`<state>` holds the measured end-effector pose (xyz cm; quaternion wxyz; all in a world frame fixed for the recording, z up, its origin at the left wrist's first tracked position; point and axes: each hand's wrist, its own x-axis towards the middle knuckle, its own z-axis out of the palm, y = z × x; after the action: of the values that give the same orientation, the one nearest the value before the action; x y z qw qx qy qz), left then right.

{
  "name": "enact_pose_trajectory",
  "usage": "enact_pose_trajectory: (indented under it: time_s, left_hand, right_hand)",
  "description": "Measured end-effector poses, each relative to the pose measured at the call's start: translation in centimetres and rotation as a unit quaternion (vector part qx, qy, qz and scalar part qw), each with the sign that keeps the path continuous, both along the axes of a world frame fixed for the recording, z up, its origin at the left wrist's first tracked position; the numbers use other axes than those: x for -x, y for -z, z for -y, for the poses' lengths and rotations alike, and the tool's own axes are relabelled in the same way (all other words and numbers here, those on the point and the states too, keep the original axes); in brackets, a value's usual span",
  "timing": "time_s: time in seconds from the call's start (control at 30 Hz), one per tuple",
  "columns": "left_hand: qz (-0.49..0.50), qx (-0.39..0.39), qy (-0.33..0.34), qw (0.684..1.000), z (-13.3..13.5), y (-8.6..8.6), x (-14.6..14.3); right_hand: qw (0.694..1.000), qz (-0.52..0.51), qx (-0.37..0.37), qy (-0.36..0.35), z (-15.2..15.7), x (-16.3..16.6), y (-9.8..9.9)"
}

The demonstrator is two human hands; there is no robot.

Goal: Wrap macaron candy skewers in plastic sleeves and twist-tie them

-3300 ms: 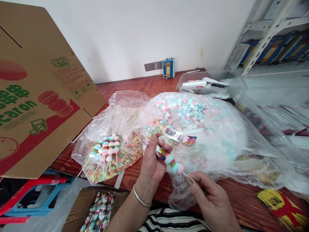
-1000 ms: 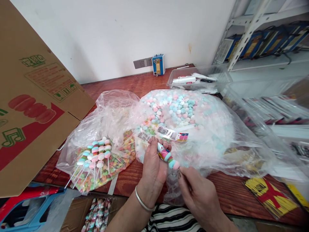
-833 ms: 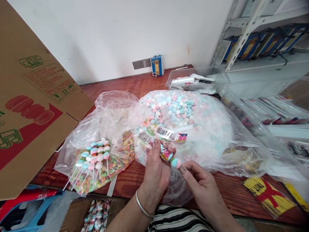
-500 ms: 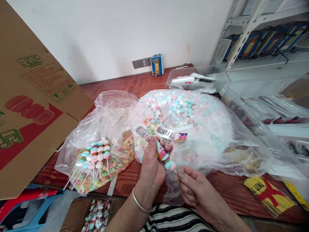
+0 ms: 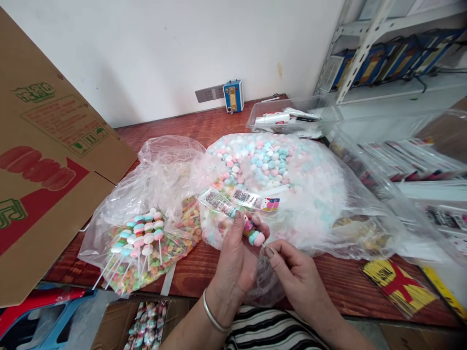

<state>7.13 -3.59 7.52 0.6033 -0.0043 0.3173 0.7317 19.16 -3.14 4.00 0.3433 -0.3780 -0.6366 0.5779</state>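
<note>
My left hand [image 5: 235,255] is closed around a narrow printed wrapper sleeve [image 5: 219,202] with a candy skewer [image 5: 255,236] partly inside it; blue and pink candies still stick out at the lower end. My right hand [image 5: 292,272] pinches the skewer's white stick just below the last pink candy. Both hands are over the front edge of a big clear bag of pastel candies [image 5: 266,160]. Another printed sleeve [image 5: 257,200] lies on that bag just beyond my fingers.
Several finished skewers [image 5: 140,238] lie on a bag of coloured ring candies [image 5: 153,238] at left. A large cardboard box flap [image 5: 47,160] stands far left. A clear tray [image 5: 292,119] sits behind; packets [image 5: 396,287] lie right. A carton of wrapped skewers [image 5: 146,325] is below the table edge.
The skewer has slid further into the sleeve in my left hand; fewer candies show. My right hand has moved up close to my left hand.
</note>
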Motion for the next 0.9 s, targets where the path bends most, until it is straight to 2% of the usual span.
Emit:
enact_pose_trajectory:
  time_s: [0.07,0.17,0.23,0.3,0.37,0.53,0.6,0.73,0.8,0.87,0.9]
  left_hand:
    - [-0.011,-0.022,0.002,1.0,-0.1,0.1,0.9]
    - [-0.05,-0.051,0.021,0.997,-0.4,0.0,2.4]
    - [-0.062,-0.053,0.016,0.997,-0.6,-0.1,3.0]
    - [-0.064,-0.054,-0.005,0.996,-0.7,-0.1,3.1]
    - [-0.075,-0.053,-0.017,0.996,-0.7,0.0,2.5]
    - [-0.072,-0.037,0.006,0.997,-0.1,0.7,0.0]
    - [-0.048,-0.033,0.018,0.998,0.1,0.8,-0.2]
    - [-0.033,-0.038,-0.011,0.999,-0.2,0.6,1.3]
    - [-0.051,-0.036,-0.023,0.998,-0.4,0.4,2.0]
    - [-0.07,-0.029,-0.031,0.997,-0.5,0.3,2.3]
    - [-0.074,-0.027,-0.035,0.996,-0.5,0.2,2.3]
  right_hand:
    - [0.99,-0.065,0.124,-0.01,-0.3,0.0,-0.2]
    - [0.939,-0.162,0.3,-0.037,-0.2,-0.2,-0.1]
    - [0.901,-0.195,0.381,-0.071,0.0,-0.2,-0.1]
    - [0.883,-0.2,0.413,-0.096,0.5,-0.3,0.1]
    - [0.892,-0.192,0.398,-0.093,0.9,-0.2,0.4]
    - [0.945,-0.169,0.276,-0.046,1.0,0.4,1.1]
    - [0.953,-0.158,0.254,-0.049,0.8,0.5,1.3]
    - [0.956,-0.124,0.256,-0.074,0.5,0.1,1.1]
    - [0.977,-0.083,0.183,-0.068,0.4,-0.1,0.8]
    - [0.998,-0.014,0.039,-0.038,0.4,-0.3,0.5]
    - [0.999,0.022,-0.036,-0.019,0.4,-0.4,0.4]
